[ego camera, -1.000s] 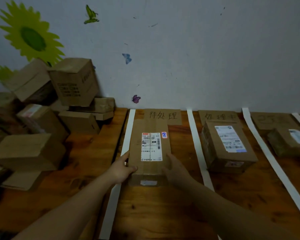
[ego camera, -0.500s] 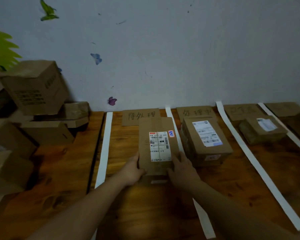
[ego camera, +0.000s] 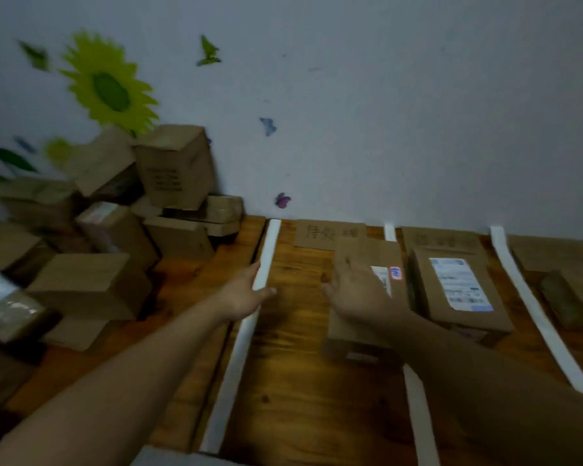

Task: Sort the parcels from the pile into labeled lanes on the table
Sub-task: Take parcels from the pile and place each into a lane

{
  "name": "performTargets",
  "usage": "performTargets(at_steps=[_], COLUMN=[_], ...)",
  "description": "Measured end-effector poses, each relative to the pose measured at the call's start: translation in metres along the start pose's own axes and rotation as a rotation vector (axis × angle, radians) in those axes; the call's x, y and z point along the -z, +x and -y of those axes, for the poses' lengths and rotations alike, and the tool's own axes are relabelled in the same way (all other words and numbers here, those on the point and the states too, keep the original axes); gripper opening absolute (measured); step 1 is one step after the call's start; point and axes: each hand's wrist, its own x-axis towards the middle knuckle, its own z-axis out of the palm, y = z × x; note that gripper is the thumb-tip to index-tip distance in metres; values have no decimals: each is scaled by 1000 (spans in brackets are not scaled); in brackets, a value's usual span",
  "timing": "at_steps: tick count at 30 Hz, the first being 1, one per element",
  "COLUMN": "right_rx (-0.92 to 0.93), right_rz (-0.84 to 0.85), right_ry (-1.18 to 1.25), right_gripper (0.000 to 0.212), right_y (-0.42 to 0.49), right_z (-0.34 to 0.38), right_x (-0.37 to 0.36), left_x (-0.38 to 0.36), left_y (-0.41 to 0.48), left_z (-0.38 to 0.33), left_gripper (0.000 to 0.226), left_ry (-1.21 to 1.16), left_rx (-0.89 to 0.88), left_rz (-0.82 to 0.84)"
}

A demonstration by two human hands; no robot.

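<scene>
A flat cardboard parcel (ego camera: 364, 257) with a white shipping label lies in the first lane, against the lane's right tape strip. My right hand (ego camera: 357, 290) hovers over its left part with fingers spread, gripping nothing. My left hand (ego camera: 246, 290) is off the parcel, fingers straight, over the white tape strip (ego camera: 266, 260) at the lane's left edge. A cardboard lane sign (ego camera: 329, 233) with handwriting lies at the far end of this lane. The pile of brown parcels (ego camera: 91, 230) is stacked at the left against the wall.
A second labelled box (ego camera: 458, 290) sits in the lane to the right, behind its own sign (ego camera: 441, 238). A smaller parcel (ego camera: 572, 294) lies in the third lane. White tape strips (ego camera: 532, 297) divide the wooden table (ego camera: 297, 364). The wall stands right behind.
Both hands have let go of the flat parcel, which now rests in the first lane. My left hand moved left to the tape strip. The view swung back to the left.
</scene>
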Motion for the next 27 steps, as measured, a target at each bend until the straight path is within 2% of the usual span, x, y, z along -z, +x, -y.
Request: performTargets(at_steps=[5, 9, 15, 22, 24, 27], right_rx=[141, 183, 203, 128, 78, -69], right_rz=[54, 80, 128, 172, 194, 224], right_ry=[-45, -16, 77, 129, 173, 283], right_gripper=[66, 67, 68, 68, 66, 76], right_y=[17, 28, 37, 71, 86, 110], right_z=[122, 226, 346, 398, 400, 396], right_x=[-8, -26, -57, -98, -112, -130], left_x=[112, 194, 279, 303, 301, 294], left_y=[-34, -73, -115, -84, -64, -33], left_z=[91, 161, 250, 281, 283, 284], left_gripper=[79, 78, 79, 78, 78, 75], left_ry=[77, 124, 131, 56, 37, -12], left_rx=[99, 148, 230, 253, 254, 269], left_rz=[-196, -309, -335, -316, -280, -231])
